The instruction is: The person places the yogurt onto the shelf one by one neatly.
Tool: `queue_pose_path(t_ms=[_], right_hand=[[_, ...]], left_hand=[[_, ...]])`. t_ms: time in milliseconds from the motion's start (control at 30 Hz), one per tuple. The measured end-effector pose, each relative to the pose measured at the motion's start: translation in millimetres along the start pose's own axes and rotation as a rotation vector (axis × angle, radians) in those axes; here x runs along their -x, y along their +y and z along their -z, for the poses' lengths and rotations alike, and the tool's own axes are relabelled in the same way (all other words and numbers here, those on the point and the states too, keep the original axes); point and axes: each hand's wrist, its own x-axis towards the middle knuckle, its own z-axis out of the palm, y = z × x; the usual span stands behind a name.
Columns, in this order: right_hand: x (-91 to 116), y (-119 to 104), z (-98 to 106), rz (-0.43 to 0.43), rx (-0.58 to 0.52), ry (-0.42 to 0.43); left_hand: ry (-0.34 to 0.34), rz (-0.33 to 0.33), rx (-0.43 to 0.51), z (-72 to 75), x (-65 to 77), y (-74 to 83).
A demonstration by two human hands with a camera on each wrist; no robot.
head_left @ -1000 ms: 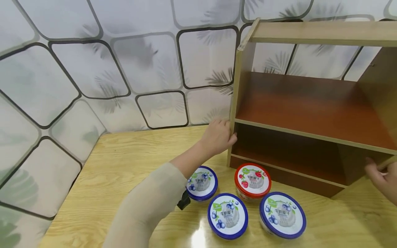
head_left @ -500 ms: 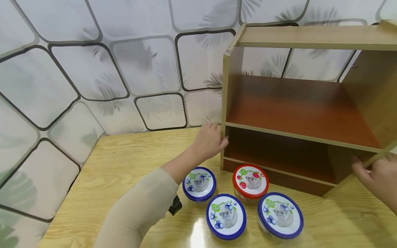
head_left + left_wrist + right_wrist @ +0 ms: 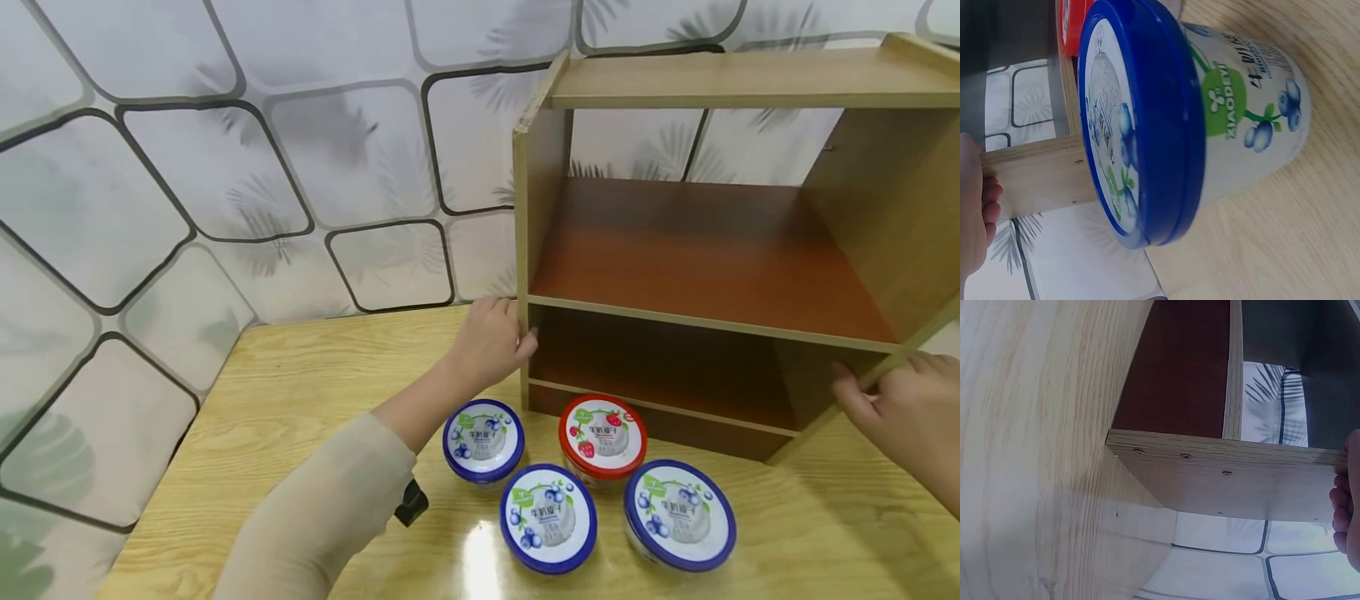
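Note:
A wooden shelf unit (image 3: 712,321) with reddish-brown shelves stands on the table, held by both hands at its side panels. My left hand (image 3: 491,342) grips the front edge of the left panel, thumb inside and fingers outside. At the right panel's front edge my right hand (image 3: 903,400) holds on the same way; in the right wrist view its curled fingers (image 3: 1341,509) show against the panel's outer face. In front of the unit stand a red-lidded tub (image 3: 602,437) with strawberries and three blue-lidded tubs with blueberries: a left one (image 3: 483,442), a middle one (image 3: 548,518) and a right one (image 3: 679,515).
The wooden table (image 3: 300,392) meets a patterned curtain or wall covering (image 3: 315,167) at the back and left. The red-lidded tub sits right before the unit's base board (image 3: 675,433). Close to the left wrist camera is a blue-lidded tub (image 3: 1247,112).
The shelf unit has shifted left across the table, and both hands have moved left with it, keeping their grip. The tubs stay about where they were.

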Motion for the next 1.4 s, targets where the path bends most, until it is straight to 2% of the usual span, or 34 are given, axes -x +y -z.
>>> queue_pose_path(t_ms=[200,400,533,867,1167,1400], right_hand=[[4.1,1.4,-5.9,-0.043,-0.021,-0.040],[-1.8,1.2,-6.9,0.022,-0.016,-0.122],[-6.3,-2.2,-9.1,0.031,-0.023,-0.158],[-10.0,-7.5,-14.9,0.021,-0.052,-0.137],[-7.3,-5.3,-15.7,-0.014,-0.075,-0.146],[-9.0,-6.7,-18.6,0.002,-0.067,-0.166]], left_hand=[[0.022,0.015,0.002,2.2,6.9,-0.4],[0.034,0.022,-0.005,4.7,14.1,-2.9],[0.022,0.027,-0.018,8.0,17.9,-7.1],[0.005,0.050,-0.021,11.4,24.0,-12.2],[-0.007,0.047,-0.024,13.8,24.2,-10.9],[-0.014,0.062,-0.039,15.3,26.5,-13.8]])
